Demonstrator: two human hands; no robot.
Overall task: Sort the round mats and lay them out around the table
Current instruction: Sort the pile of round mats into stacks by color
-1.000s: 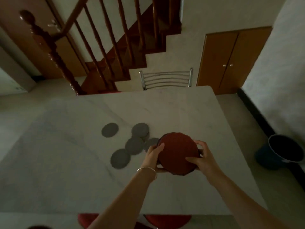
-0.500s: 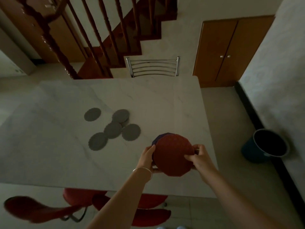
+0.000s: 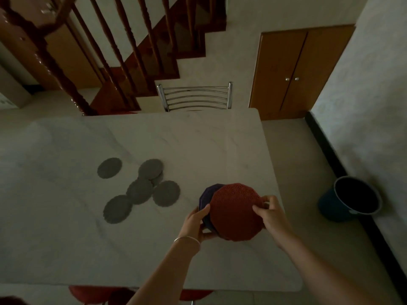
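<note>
red mat (image 3: 236, 211) on a dark mat (image 3: 206, 195), above bench (image 3: 198, 139) right side | left hand (image 3: 196, 223) and right hand (image 3: 272, 213) grip pinches the rims | seems light, floppy; take by edge

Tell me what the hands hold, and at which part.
A stack of large mats, red mat on top; left hand and right hand grip opposite edges.
</note>
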